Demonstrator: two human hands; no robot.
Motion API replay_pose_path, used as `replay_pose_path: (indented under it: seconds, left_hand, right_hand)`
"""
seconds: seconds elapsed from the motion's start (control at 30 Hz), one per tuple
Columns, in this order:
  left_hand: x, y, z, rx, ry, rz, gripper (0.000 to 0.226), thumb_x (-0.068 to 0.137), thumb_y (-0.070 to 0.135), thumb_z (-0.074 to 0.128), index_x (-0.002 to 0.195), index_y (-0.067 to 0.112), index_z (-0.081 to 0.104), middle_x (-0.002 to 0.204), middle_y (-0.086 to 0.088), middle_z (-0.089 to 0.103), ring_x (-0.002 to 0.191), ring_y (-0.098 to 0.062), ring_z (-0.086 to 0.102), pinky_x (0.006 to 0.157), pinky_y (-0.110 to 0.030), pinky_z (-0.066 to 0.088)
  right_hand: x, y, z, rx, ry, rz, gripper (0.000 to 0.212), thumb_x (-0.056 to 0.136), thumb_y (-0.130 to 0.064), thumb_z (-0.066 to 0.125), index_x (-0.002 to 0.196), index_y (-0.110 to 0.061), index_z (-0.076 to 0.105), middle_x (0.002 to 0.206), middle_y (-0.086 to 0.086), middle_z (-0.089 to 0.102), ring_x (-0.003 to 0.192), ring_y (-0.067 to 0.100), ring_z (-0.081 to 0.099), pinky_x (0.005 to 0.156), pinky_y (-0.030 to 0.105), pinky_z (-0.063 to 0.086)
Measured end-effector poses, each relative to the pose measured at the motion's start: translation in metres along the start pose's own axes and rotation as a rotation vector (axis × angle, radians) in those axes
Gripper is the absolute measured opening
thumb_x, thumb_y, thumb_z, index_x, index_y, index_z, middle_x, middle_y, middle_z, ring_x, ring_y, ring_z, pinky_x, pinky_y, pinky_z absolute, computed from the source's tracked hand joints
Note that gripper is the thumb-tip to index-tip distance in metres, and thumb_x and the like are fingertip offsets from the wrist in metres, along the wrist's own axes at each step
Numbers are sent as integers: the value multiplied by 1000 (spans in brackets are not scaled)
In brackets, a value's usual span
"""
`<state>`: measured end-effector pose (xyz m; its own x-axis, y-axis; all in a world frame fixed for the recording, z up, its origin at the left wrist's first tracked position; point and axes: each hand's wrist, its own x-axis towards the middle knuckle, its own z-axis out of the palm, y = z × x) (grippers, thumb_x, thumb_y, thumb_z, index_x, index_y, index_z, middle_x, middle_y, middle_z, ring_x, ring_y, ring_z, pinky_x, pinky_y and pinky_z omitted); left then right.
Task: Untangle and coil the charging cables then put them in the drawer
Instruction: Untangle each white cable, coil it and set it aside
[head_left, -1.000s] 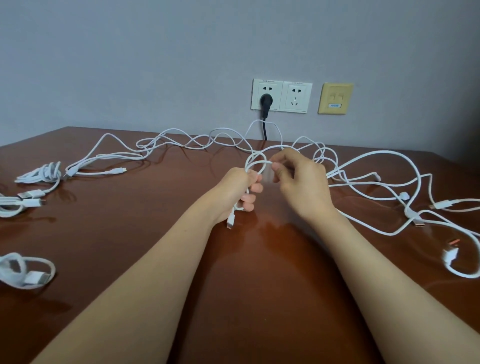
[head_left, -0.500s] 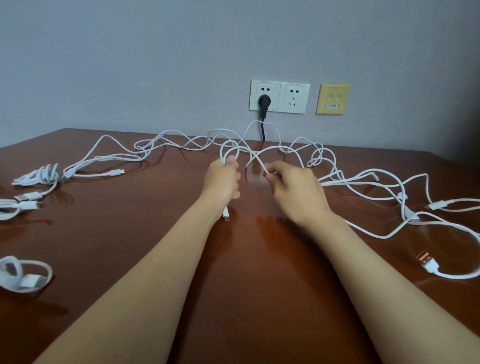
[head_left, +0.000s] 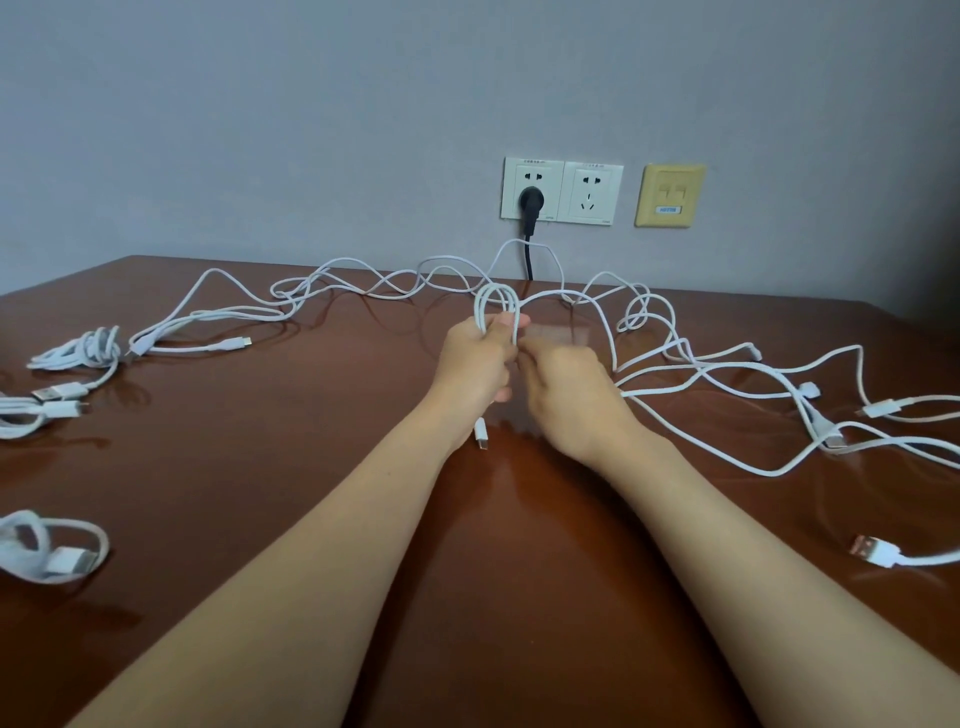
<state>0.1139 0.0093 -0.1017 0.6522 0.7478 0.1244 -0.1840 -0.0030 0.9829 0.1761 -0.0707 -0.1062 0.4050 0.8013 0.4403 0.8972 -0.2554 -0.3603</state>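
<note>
Head view. Thin white charging cable (head_left: 496, 306): several loops gripped in left hand (head_left: 475, 364) above glossy brown wooden table (head_left: 311, 441). Right hand (head_left: 566, 400) just beside it, fingers curled; whether it holds anything cannot be told. Risk: trailing length runs into loose white cable tangle (head_left: 727, 364) — pulling may tighten the snarl.
</note>
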Motion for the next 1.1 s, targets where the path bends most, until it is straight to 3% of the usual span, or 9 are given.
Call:
replay_pose_path:
  seconds: [0.23, 0.3, 0.33, 0.4, 0.47, 0.7, 0.8, 0.93, 1.1]
  left_hand:
    - [-1, 0, -1, 152, -66, -2, 27, 100, 16, 36, 82, 16, 55, 52, 1, 34, 30, -6, 30, 35, -12, 26]
    - [1, -2, 0, 326, -41, 61, 25, 99, 17, 37, 87, 12, 58, 65, -16, 52, 51, -27, 53, 44, -24, 45]
    - [3, -4, 0, 438, 0, 111, 25, 98, 18, 38, 92, 9, 61, 82, -24, 60, 74, -40, 58, 59, -34, 53]
    - [4, -7, -1, 639, 72, 188, 27, 97, 21, 39, 100, 7, 62, 104, -22, 64, 100, -39, 55, 80, -35, 44]
    - [6, -9, -4, 759, 112, 210, 30, 98, 24, 37, 102, 6, 60, 108, -18, 63, 106, -36, 53, 78, -32, 36]
    - [6, -11, -8, 962, 130, 166, 35, 101, 28, 29, 109, 3, 53, 113, -18, 61, 109, -37, 52, 79, -33, 34]
    - [12, -11, -9, 612, 83, 75, 30, 99, 25, 33, 90, 7, 54, 102, -16, 67, 98, -35, 62, 90, -40, 47]
    - [8, 0, -10, -42, 16, -155, 27, 102, 17, 31, 78, 12, 42, 76, -15, 70, 43, -10, 61, 52, -21, 52]
    - [12, 4, -16, -529, 66, -226, 33, 103, 20, 28, 76, 9, 43, 43, 2, 47, 35, -10, 53, 57, -28, 51]
  right_hand:
    - [-4, 1, -2, -93, 8, -21, 22, 95, -11, 37, 111, -9, 52, 100, 16, 61, 94, 41, 54, 66, 32, 32]
    - [-4, 0, -2, -154, 1, -22, 27, 96, -13, 37, 118, -13, 52, 106, 14, 62, 99, 40, 53, 69, 34, 33]
    - [-4, -1, -3, -192, -8, -25, 28, 96, -15, 37, 121, -15, 52, 108, 14, 62, 101, 39, 53, 70, 35, 33]
    - [-4, -3, -4, -273, -23, -43, 30, 97, -17, 35, 123, -17, 51, 109, 13, 63, 102, 38, 54, 73, 35, 32]
    - [-4, -5, -5, -330, -26, -53, 32, 98, -22, 33, 125, -19, 50, 108, 12, 64, 104, 37, 54, 81, 36, 32]
    - [-3, -1, -5, -375, -14, 21, 36, 95, -49, 37, 78, -20, 48, 93, 5, 67, 96, 28, 57, 91, 36, 30]
    - [-5, 0, -5, -295, -39, 11, 26, 95, -40, 40, 90, -23, 58, 95, 2, 67, 100, 27, 56, 90, 36, 27]
    - [-5, -1, -4, -235, -37, 4, 22, 97, -29, 40, 104, -23, 59, 101, 3, 67, 107, 27, 54, 90, 35, 27]
    - [-4, 2, -8, -239, -30, 75, 42, 98, -43, 37, 62, -22, 34, 75, 0, 54, 99, 30, 55, 79, 35, 27]
